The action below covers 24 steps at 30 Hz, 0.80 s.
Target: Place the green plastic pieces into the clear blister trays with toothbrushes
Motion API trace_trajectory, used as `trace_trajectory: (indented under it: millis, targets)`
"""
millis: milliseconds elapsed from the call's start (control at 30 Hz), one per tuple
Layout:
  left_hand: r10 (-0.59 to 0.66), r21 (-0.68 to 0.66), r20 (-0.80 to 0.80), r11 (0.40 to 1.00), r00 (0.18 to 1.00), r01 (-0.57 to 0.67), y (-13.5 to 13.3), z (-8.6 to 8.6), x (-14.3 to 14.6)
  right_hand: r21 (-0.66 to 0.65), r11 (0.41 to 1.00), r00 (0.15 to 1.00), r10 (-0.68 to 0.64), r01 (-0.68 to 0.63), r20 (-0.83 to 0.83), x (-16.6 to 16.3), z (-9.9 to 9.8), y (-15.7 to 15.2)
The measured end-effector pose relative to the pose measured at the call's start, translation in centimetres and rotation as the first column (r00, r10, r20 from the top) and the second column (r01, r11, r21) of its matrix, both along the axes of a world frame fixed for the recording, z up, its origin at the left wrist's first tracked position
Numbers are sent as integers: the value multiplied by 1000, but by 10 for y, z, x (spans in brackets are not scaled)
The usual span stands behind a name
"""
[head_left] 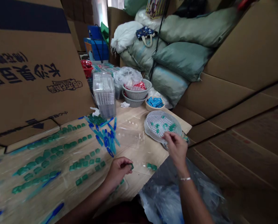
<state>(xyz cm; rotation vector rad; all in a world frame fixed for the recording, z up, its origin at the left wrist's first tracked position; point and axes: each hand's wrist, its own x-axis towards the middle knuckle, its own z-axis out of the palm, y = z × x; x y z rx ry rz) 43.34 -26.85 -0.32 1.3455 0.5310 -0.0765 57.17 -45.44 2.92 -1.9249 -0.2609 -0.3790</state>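
Note:
My left hand [119,169] is low over the front of the table, thumb and fingers pinching a small dark green block [131,166]. My right hand [176,146] hovers at the near rim of a round perforated grey tray [150,119], its fingertips pressed together; whatever they hold is too small to make out. Several small bright green pieces [172,127] are scattered in that tray. Between the hands, a short row of green blocks [151,166] sits on the table. More green blocks [39,160] stand in rows on the left.
Blue pens or brushes [108,140] lie in a heap mid-table. Behind them rise stacked clear plastic boxes [103,90], grey baskets [137,93] and a bowl of blue packets [155,102]. Cardboard boxes [31,71] wall the left, others [246,71] the right. Plastic sheeting [162,193] hangs in front.

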Motion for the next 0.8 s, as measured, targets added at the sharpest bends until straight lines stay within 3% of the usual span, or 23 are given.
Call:
trace_trajectory:
  millis: [67, 133, 167, 233, 333, 433, 500, 567, 600, 633, 700, 800]
  targets:
    - [1, -24, 23, 1000, 1000, -1, 0, 3, 0, -198, 980, 992, -5, 30, 125, 10, 10, -10]
    - [7, -80, 37, 997, 999, -4, -1, 5, -1, -310, 937, 978, 194, -161, 78, -4, 8, -6]
    - [6, -124, 38, 992, 999, -1, -2, 6, -3, -294, 906, 947, 322, -305, 10, -20, 2, 0]
    - [-7, -244, 24, 970, 1000, 12, -4, 5, -6, -110, 781, 786, 595, -615, -169, -60, -16, 15]
    - [-56, -408, -47, 913, 997, 32, -10, 1, -11, 167, 816, 787, 578, -553, -217, -113, -47, 30]
    - [-194, -459, -91, 879, 977, 132, -15, -9, -13, 252, 863, 830, 495, -437, -255, -133, -64, 24]
    - [-276, -353, -42, 903, 960, 244, -16, -18, -11, 202, 879, 840, 474, -432, -264, -126, -66, 13]
    - [-295, -48, 38, 954, 955, 296, -13, -28, -6, 30, 886, 863, 458, -463, -215, -109, -64, 2]
    - [-301, 138, 76, 947, 951, 289, -10, -33, -3, -103, 872, 871, 457, -478, -179, -99, -62, -2]
    - [-320, 303, 97, 911, 942, 278, -8, -37, -1, -252, 836, 873, 464, -488, -149, -90, -60, -5]
    - [-395, 523, 79, 798, 916, 299, -2, -44, 2, -514, 702, 855, 500, -493, -137, -75, -59, -6]
    - [-496, 652, 20, 665, 868, 364, 4, -51, 3, -709, 518, 831, 528, -478, -175, -64, -60, 1]
